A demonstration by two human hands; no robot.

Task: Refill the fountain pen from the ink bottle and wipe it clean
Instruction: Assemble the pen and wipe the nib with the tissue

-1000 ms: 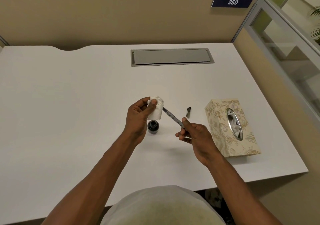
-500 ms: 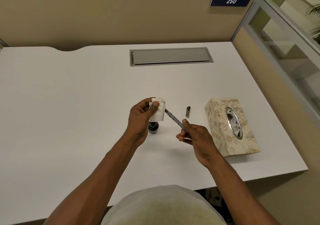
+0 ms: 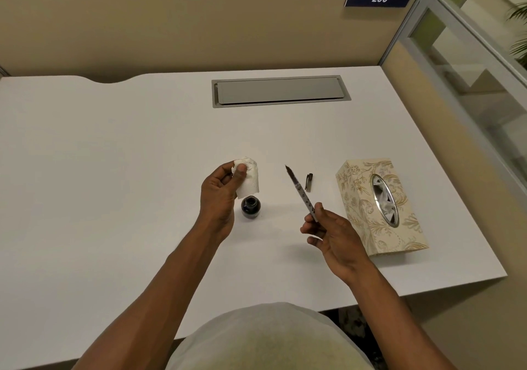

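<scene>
My left hand [image 3: 221,195] pinches a crumpled white tissue [image 3: 248,178] just above the small dark ink bottle [image 3: 250,206], which stands open on the white desk [image 3: 114,170]. My right hand [image 3: 332,234] grips the lower end of the fountain pen [image 3: 301,193]; its dark nib points up and away, free in the air. A gap separates the nib from the tissue. The pen's dark cap [image 3: 308,182] lies on the desk to the right of the pen.
A patterned tissue box [image 3: 362,198] with an oval opening lies at the right, near the desk's edge. A grey cable-tray lid [image 3: 281,91] is set into the desk at the back. Partition walls close the back and right sides.
The pen's nib was inside the tissue; now my right hand has drawn the pen out to the right, and the nib is bare. My left hand still holds the tissue.
</scene>
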